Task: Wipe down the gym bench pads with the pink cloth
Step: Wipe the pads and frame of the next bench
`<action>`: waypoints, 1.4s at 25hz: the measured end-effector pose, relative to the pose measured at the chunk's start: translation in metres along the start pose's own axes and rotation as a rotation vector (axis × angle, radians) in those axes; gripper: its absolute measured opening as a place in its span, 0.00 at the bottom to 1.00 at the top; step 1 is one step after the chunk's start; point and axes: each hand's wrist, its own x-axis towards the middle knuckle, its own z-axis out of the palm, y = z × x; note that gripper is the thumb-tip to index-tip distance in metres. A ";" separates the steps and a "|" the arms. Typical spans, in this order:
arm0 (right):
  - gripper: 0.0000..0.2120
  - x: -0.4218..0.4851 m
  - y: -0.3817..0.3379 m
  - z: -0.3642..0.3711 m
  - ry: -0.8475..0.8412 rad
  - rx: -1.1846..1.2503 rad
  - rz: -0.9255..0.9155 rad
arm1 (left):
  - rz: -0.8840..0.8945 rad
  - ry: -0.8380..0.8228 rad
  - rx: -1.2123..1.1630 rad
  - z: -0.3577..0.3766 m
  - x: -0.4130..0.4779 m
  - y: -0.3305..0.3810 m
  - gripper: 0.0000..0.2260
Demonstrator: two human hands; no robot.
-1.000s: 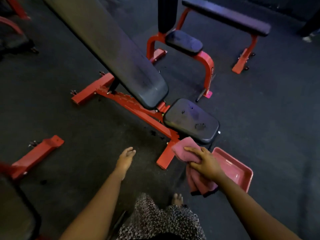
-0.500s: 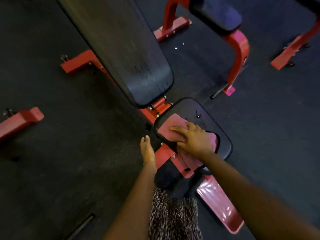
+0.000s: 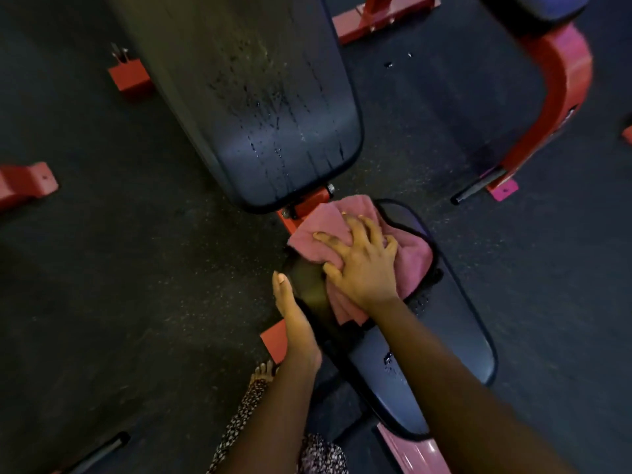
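Observation:
My right hand [image 3: 362, 265] presses the pink cloth [image 3: 415, 258] flat on the far end of the black seat pad [image 3: 458, 340], fingers spread over the cloth. The cloth bunches under my palm and overhangs the pad's far left corner. My left hand [image 3: 290, 313] rests with straight fingers against the left edge of the seat pad and holds nothing. Beyond the seat, the long black back pad [image 3: 260, 97] slopes away, speckled with wet droplets. Small droplets also show on the seat near my right forearm.
The bench's red frame [image 3: 307, 206] shows between the two pads. A pink tray [image 3: 410, 449] lies on the floor under my right arm. A second red-framed bench [image 3: 561, 83] stands at the right. Red feet [image 3: 27, 181] of other equipment lie at the left on the dark floor.
My right hand has slid the pink cloth from the seat's near edge up to its far end. My head has come closer over the bench. My left hand now touches the seat's side.

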 end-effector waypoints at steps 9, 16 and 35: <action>0.24 0.035 0.072 -0.023 0.013 -0.007 0.419 | 0.181 0.077 0.120 0.007 -0.008 0.006 0.23; 0.29 -0.055 0.008 0.001 0.083 0.062 0.435 | 0.188 0.077 0.262 0.017 -0.028 0.020 0.41; 0.25 -0.149 0.053 0.010 0.274 0.116 0.730 | 1.159 -0.617 1.815 0.057 -0.064 -0.007 0.25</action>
